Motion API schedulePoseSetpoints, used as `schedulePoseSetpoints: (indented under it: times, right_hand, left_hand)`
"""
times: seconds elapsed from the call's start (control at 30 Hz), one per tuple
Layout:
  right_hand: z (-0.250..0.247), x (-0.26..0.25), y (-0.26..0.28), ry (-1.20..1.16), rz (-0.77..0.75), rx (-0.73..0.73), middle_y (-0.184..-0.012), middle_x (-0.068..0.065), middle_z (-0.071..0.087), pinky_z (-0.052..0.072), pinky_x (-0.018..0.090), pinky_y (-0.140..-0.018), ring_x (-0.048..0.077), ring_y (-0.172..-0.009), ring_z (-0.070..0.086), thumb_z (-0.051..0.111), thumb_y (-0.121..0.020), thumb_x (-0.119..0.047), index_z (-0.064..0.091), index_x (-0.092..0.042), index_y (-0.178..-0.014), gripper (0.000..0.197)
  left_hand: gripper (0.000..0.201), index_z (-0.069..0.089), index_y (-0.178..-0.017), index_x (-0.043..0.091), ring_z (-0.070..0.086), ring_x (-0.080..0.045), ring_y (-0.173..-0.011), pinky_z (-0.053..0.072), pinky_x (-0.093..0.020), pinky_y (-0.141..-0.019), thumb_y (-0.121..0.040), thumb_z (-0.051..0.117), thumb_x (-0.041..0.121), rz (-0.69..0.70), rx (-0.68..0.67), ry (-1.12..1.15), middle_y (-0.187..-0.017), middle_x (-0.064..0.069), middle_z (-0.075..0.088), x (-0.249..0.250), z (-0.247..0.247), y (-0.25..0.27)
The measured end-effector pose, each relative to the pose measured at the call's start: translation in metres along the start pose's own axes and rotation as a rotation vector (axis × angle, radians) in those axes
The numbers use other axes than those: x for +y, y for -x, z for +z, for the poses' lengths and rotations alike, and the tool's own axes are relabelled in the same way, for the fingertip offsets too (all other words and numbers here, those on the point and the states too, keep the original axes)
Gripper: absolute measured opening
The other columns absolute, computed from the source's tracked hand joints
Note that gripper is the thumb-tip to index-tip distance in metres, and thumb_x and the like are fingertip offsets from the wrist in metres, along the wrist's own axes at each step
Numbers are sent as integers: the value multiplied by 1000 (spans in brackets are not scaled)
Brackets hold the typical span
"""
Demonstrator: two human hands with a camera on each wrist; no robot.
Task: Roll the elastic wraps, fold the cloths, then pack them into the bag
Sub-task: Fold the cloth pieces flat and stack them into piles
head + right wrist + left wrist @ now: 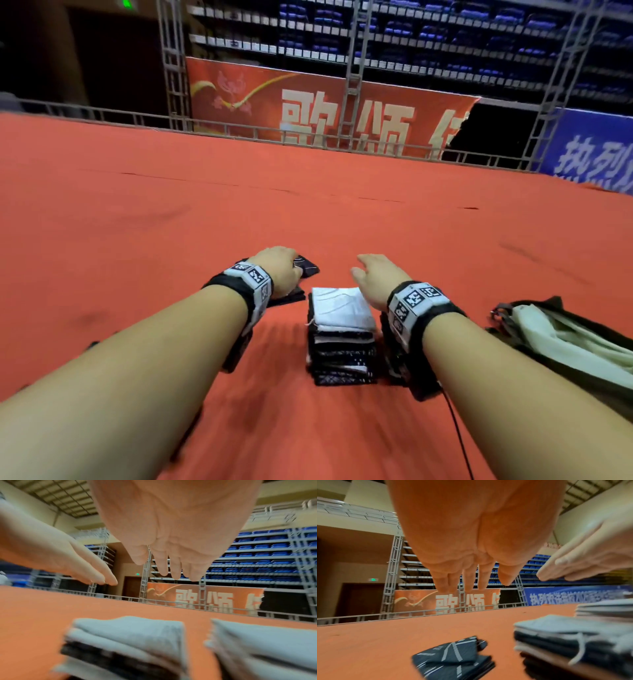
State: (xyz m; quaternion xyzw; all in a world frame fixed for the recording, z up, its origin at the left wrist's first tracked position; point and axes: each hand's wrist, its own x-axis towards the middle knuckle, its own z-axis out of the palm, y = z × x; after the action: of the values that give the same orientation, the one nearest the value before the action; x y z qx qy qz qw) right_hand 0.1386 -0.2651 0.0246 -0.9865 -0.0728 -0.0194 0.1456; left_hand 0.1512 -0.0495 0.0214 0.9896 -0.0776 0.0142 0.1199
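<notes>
A dark folded cloth (453, 655) lies on the orange surface (137, 212) beneath the left hand (277, 270), fingers straight and empty; the right hand (380, 277) is spread above the stack (342, 339); the cloth should be gripped flat and laid squarely on top; the bag (561, 335) waits right.

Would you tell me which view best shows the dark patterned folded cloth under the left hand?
The left wrist view: the dark patterned cloth lies unobstructed on the orange surface. In the head view the left hand hides most of it. The right wrist view misses it.
</notes>
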Motion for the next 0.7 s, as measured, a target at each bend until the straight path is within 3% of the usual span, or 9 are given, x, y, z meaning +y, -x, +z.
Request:
schedulePoseSetpoints:
  times: [0.07, 0.1, 0.17, 0.3, 0.4, 0.5, 0.6, 0.67, 0.7]
  right_hand:
    - [14, -42, -1, -63, -75, -19, -149, 16, 46, 30, 35, -115, 29, -142, 37, 39, -104, -27, 48, -3, -142, 46]
    - [22, -61, -2, -89, -107, -28, -140, 16, 53, 35, 35, -109, 31, -136, 43, 41, -102, -25, 56, -5, -133, 39]
    - [43, -92, -5, -123, -138, -50, -128, 14, 58, 40, 33, -97, 31, -124, 52, 45, -98, -22, 60, -8, -116, 28]
    - [88, -130, -14, -163, -144, -109, -132, 15, 59, 44, 35, -92, 33, -117, 58, 47, -95, -21, 59, -11, -120, 29]
    - [124, -146, -21, -143, -128, -230, -131, 17, 59, 46, 35, -92, 33, -117, 59, 48, -92, -17, 57, -9, -125, 36]
    - [163, -146, -34, -143, -78, -326, -123, 11, 65, 52, 35, -86, 32, -110, 64, 52, -88, -23, 59, -16, -124, 38]
    - [177, -143, -34, -51, -83, -381, -129, 17, 61, 48, 36, -95, 35, -117, 58, 47, -95, -21, 60, -12, -127, 35]
    - [187, -137, -36, 71, -71, -418, -138, 21, 50, 35, 40, -108, 38, -131, 44, 41, -100, -16, 49, -6, -137, 39]
    - [192, -135, -37, 109, -68, -412, -141, 21, 47, 30, 43, -112, 40, -136, 38, 40, -100, -17, 45, -7, -142, 43]
  left_hand:
    - [21, 59, -105, 17, 61, -32, -108, 48, -35, -84, -97, 49, 34, -43, -36, -59, -122, -11, 66, -32, 1, 13]
    - [22, 60, -105, 17, 62, -32, -108, 46, -34, -82, -97, 50, 35, -62, -56, -83, -121, -10, 66, -46, 4, 18]
    - [32, 64, -120, 17, 61, -31, -115, 48, -33, -88, -96, 51, 35, -112, -88, -125, -127, -9, 66, -71, 12, 22]
    - [42, 57, -138, 18, 56, -29, -127, 46, -36, -103, -99, 51, 31, -156, -153, -160, -137, -9, 61, -101, 26, 22]
    - [40, 60, -136, 17, 57, -29, -126, 47, -35, -103, -98, 52, 28, -141, -214, -161, -137, -9, 62, -113, 41, 12]
    - [38, 67, -126, 16, 63, -30, -114, 50, -36, -100, -93, 53, 28, -120, -287, -165, -128, -10, 67, -118, 55, -2]
    - [35, 68, -123, 12, 64, -29, -103, 50, -33, -92, -92, 54, 21, -98, -382, -184, -124, -10, 69, -120, 70, -18]
    - [34, 69, -120, 12, 65, -28, -109, 50, -29, -89, -91, 51, 16, -67, -432, -227, -124, -9, 69, -123, 82, -33]
    - [37, 70, -119, 15, 64, -28, -116, 50, -31, -95, -89, 48, 15, -46, -446, -244, -127, -8, 68, -124, 87, -39]
